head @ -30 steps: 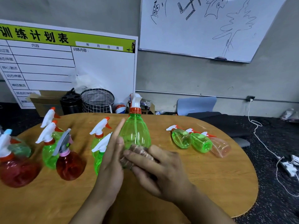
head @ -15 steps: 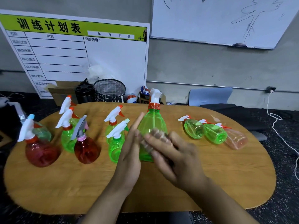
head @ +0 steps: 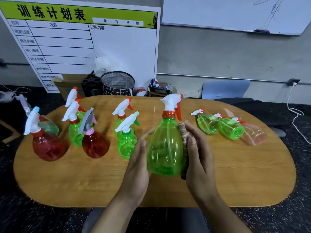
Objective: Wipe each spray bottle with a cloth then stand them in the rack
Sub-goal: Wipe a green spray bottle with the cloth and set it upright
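Observation:
A large green spray bottle point(head: 165, 147) with a white trigger and orange collar stands upright at the table's middle. My left hand point(head: 138, 163) lies flat against its left side with straight fingers. My right hand point(head: 199, 155) presses a brown speckled cloth point(head: 184, 132) against the bottle's right side. Several other bottles stand at the left: two red ones point(head: 48, 145) point(head: 95, 145) and several green ones point(head: 126, 143). At the right lie two green bottles point(head: 207, 125) point(head: 231, 128) and a pale pink one point(head: 255, 134) on their sides. No rack is visible.
The oval wooden table point(head: 235, 174) has a dark floor around it. Behind it stand a wire-mesh basket point(head: 118, 84), a black bin point(head: 90, 86), a cardboard box point(head: 65, 84) and a blue chair point(head: 225, 89). A white cable point(head: 295, 113) runs at right.
The cloth and my right hand have moved from the bottle's front to its right side. The bottle's trigger has turned to the right. The view has tilted down.

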Motion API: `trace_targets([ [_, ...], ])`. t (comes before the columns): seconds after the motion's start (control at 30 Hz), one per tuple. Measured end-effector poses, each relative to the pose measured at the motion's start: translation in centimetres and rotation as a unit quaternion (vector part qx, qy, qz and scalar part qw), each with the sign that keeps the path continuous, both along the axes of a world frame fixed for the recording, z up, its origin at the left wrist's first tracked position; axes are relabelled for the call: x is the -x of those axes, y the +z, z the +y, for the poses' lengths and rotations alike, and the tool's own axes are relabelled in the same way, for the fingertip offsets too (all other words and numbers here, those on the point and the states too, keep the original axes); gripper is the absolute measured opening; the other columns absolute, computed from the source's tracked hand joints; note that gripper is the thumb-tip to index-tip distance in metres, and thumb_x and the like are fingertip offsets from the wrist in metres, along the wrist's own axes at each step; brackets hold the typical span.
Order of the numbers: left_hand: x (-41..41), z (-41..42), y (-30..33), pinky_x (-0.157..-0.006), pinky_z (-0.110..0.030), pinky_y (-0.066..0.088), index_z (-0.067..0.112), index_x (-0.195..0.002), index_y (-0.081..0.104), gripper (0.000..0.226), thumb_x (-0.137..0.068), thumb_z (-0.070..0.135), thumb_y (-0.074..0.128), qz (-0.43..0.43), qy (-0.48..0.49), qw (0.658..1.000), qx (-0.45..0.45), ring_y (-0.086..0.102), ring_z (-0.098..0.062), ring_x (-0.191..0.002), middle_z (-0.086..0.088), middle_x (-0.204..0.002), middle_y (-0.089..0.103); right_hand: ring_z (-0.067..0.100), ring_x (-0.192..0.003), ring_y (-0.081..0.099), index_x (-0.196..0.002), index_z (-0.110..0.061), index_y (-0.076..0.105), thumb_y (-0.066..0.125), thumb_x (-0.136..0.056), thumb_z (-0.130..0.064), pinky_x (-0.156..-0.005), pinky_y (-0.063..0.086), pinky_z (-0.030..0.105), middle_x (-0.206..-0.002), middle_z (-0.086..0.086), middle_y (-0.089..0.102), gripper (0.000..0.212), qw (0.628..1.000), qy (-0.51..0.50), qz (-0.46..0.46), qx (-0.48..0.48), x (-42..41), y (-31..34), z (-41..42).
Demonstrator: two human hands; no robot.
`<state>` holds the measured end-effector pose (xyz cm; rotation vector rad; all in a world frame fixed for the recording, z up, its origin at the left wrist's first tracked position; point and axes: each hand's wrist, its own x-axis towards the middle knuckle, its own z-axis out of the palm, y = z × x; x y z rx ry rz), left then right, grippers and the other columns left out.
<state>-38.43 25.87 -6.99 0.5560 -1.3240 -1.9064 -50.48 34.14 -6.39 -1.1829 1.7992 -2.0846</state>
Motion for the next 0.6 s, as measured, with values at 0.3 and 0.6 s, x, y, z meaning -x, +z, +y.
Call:
trace_targets([
  [0.3,-1.4,0.0,-6.1,-0.122,-0.063,0.037,0.046,-0.154,0.050,0.079,-0.085,0.081,0.065,-0.058,0.027,0.998,0.018,0.048,-0.018,-0.150,0.010,-0.159,0.054,0.012,-0.132,0.060,-0.142,-0.024,0.064,0.052,-0.108,-0.025,-0.109,0.048,0.033,-0.136,-0.011,0.067,0.035,0.988,0.053,0.081,-0.118,-0.2,-4.2,-0.2],
  [0.6,-1.1,0.4,-11.3,-0.128,-0.053,0.033,0.030,-0.156,0.053,0.073,-0.098,0.072,0.042,-0.132,0.066,0.989,-0.007,0.046,-0.010,-0.150,0.013,-0.159,0.055,0.008,-0.090,0.066,-0.136,-0.041,0.065,0.043,-0.108,-0.050,-0.072,0.057,0.032,-0.112,-0.017,0.057,0.036,0.930,0.012,0.269,-0.249,0.0,-6.9,-2.0],
])
